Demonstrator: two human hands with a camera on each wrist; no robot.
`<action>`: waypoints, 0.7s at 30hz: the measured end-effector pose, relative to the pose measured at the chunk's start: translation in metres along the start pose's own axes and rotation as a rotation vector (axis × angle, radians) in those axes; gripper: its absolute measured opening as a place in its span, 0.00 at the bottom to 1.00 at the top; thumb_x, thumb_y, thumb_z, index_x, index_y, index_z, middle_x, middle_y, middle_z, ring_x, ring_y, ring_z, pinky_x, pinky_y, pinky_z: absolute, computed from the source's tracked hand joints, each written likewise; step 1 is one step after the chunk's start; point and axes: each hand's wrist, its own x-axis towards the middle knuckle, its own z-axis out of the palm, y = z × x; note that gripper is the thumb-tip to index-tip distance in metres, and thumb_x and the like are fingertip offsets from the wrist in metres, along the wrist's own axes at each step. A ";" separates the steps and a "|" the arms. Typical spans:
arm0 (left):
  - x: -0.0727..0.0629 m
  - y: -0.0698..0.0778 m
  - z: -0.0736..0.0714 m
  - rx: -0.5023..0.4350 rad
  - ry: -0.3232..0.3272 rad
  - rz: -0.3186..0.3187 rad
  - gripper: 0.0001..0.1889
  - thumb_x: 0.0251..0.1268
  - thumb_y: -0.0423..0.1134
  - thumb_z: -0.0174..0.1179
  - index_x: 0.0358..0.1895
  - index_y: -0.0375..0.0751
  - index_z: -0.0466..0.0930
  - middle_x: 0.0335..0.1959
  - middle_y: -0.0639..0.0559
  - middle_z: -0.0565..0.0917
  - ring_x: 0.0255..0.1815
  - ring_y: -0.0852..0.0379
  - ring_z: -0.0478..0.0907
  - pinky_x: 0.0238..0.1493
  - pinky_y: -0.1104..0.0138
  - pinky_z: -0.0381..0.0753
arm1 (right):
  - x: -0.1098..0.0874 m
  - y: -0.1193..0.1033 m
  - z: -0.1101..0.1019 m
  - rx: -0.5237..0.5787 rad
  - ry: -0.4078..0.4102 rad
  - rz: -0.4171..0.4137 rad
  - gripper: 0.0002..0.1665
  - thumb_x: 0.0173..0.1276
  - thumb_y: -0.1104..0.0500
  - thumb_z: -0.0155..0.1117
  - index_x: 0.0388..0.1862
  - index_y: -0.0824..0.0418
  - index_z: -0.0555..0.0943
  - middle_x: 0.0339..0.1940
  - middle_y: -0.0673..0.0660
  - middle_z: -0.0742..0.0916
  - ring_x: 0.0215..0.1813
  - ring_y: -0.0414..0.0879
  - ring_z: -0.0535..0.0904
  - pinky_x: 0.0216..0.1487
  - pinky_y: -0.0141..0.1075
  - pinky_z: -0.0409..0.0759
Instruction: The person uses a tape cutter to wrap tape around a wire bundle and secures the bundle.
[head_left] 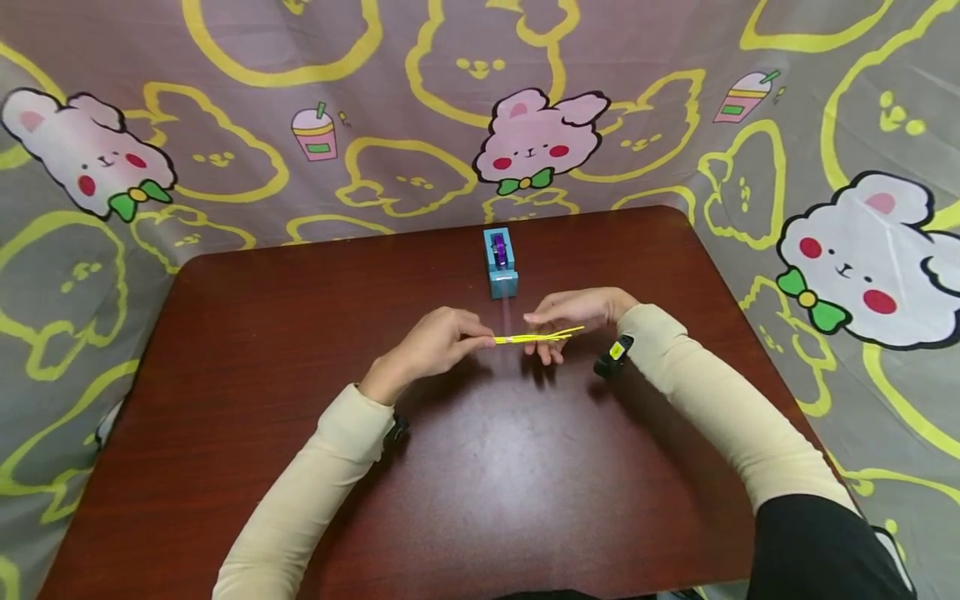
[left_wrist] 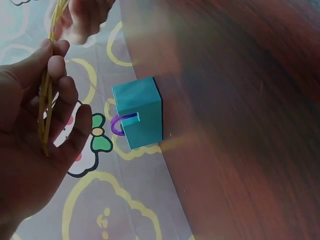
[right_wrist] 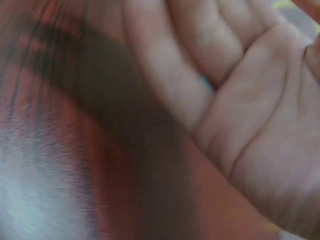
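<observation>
My left hand (head_left: 442, 342) pinches a bundle of thin yellow strands (head_left: 525, 338) between thumb and fingertips, level above the table. In the left wrist view, the yellow strands (left_wrist: 46, 107) run down across the palm of that hand (left_wrist: 30, 150). A small pale band shows round the bundle just past the fingertips, and its right-hand ends fan out. My right hand (head_left: 570, 315) is beside those loose ends, thumb above and fingers spread loosely below. In the right wrist view, the palm of the right hand (right_wrist: 270, 115) shows bare. Beyond the hands stands a blue tape dispenser (head_left: 502, 283) with a purple roll (head_left: 499, 248).
The dark red-brown table (head_left: 300, 333) reflects light at its front middle. A patterned cloth (head_left: 420, 108) with bunny faces hangs behind and along both sides. Between the dispenser and the bundle a faint pale strip (head_left: 506, 315) shows.
</observation>
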 end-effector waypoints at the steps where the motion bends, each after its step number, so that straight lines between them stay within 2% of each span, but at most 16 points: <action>1: 0.000 0.000 0.001 0.015 0.005 0.011 0.07 0.70 0.37 0.65 0.41 0.39 0.91 0.25 0.55 0.81 0.24 0.62 0.70 0.28 0.67 0.71 | 0.002 0.005 -0.001 0.045 -0.011 0.001 0.36 0.86 0.53 0.32 0.53 0.88 0.72 0.32 0.65 0.88 0.31 0.50 0.84 0.39 0.42 0.83; 3: 0.000 0.000 0.002 0.051 0.015 0.037 0.07 0.70 0.37 0.65 0.41 0.40 0.91 0.27 0.54 0.82 0.25 0.62 0.71 0.29 0.66 0.72 | 0.005 0.015 -0.002 0.134 -0.036 0.004 0.41 0.86 0.47 0.30 0.50 0.88 0.71 0.31 0.62 0.88 0.31 0.49 0.85 0.36 0.40 0.83; 5: 0.000 0.000 0.003 0.087 0.028 0.065 0.07 0.69 0.37 0.65 0.41 0.40 0.91 0.27 0.54 0.83 0.27 0.62 0.72 0.30 0.66 0.73 | 0.009 0.022 -0.001 0.220 -0.063 0.000 0.43 0.85 0.42 0.33 0.46 0.85 0.73 0.29 0.60 0.88 0.30 0.48 0.85 0.34 0.38 0.83; 8: 0.000 0.000 0.004 0.135 0.046 0.109 0.06 0.69 0.37 0.66 0.39 0.40 0.91 0.28 0.56 0.83 0.28 0.61 0.74 0.33 0.65 0.75 | 0.012 0.029 0.002 0.328 -0.096 -0.026 0.39 0.83 0.40 0.40 0.41 0.76 0.78 0.26 0.58 0.88 0.27 0.46 0.86 0.30 0.38 0.83; 10: 0.001 0.000 0.004 0.162 0.054 0.134 0.06 0.69 0.37 0.66 0.39 0.41 0.91 0.27 0.57 0.82 0.28 0.61 0.75 0.33 0.65 0.76 | 0.013 0.032 0.002 0.367 -0.117 -0.063 0.35 0.83 0.42 0.43 0.38 0.73 0.80 0.25 0.58 0.88 0.24 0.45 0.85 0.27 0.38 0.83; 16: 0.002 0.002 0.005 0.220 0.065 0.168 0.05 0.68 0.36 0.67 0.38 0.41 0.91 0.26 0.57 0.81 0.28 0.60 0.74 0.33 0.64 0.75 | 0.015 0.029 0.003 0.368 -0.203 -0.161 0.23 0.83 0.54 0.46 0.37 0.68 0.82 0.23 0.57 0.88 0.21 0.45 0.84 0.26 0.37 0.83; 21: 0.003 0.002 0.006 0.256 0.080 0.194 0.03 0.66 0.35 0.68 0.37 0.41 0.91 0.25 0.56 0.81 0.28 0.59 0.75 0.33 0.62 0.75 | 0.013 0.023 0.002 0.316 -0.250 -0.149 0.20 0.83 0.57 0.46 0.37 0.69 0.81 0.24 0.58 0.88 0.24 0.46 0.85 0.27 0.36 0.84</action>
